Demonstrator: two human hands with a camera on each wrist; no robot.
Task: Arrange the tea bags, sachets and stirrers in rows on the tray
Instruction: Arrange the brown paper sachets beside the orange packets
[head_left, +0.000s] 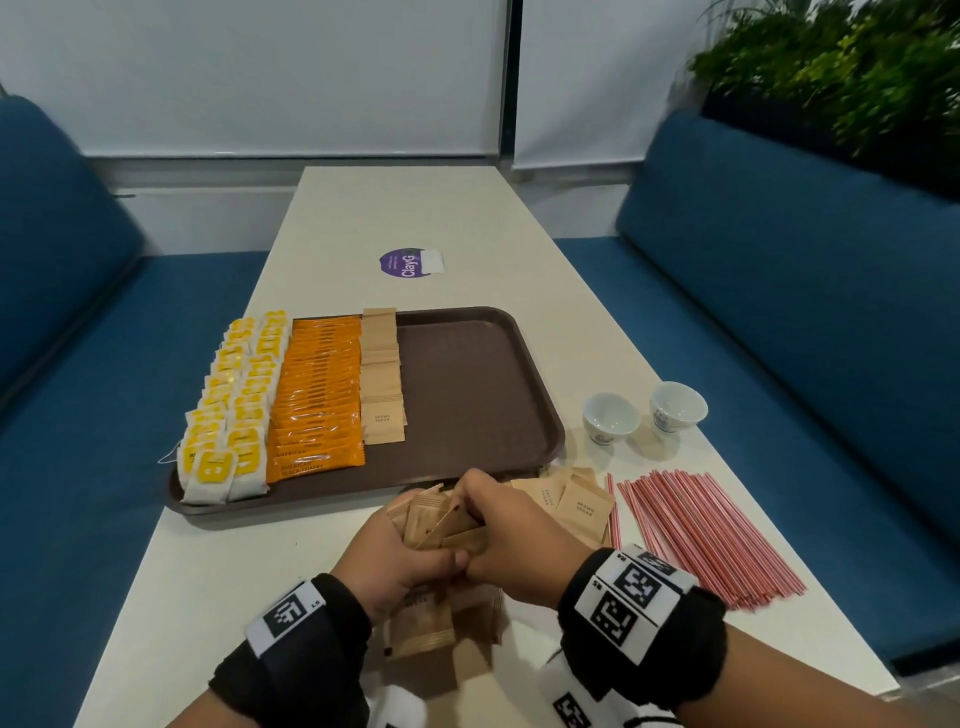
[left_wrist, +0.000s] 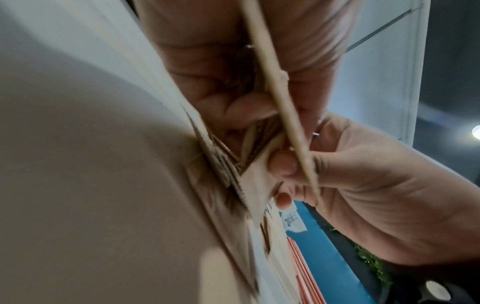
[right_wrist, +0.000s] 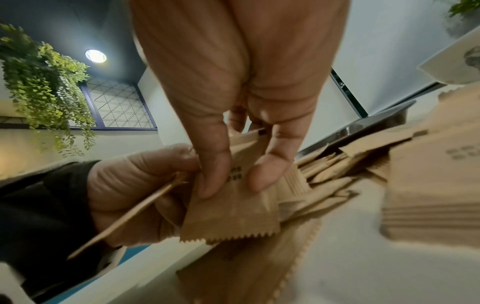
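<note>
Both hands (head_left: 436, 551) gripping brown sachets (head_left: 441, 519), stirrers (head_left: 706, 535) right, cups (head_left: 610, 417) beyond

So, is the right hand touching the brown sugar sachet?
Touching. In the right wrist view, the right hand pinches the brown sugar sachet between thumb and finger.

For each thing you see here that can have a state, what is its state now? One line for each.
Tray: partly filled, right side bare.
Tea bags: in rows on tray.
Orange coffee sachets: in a row on tray.
Brown sugar sachets: bunch held in both hands.
Stirrers: lying on table.
Cups: upright.
Left hand: gripping sachets.
Right hand: pinching a sachet.
</note>
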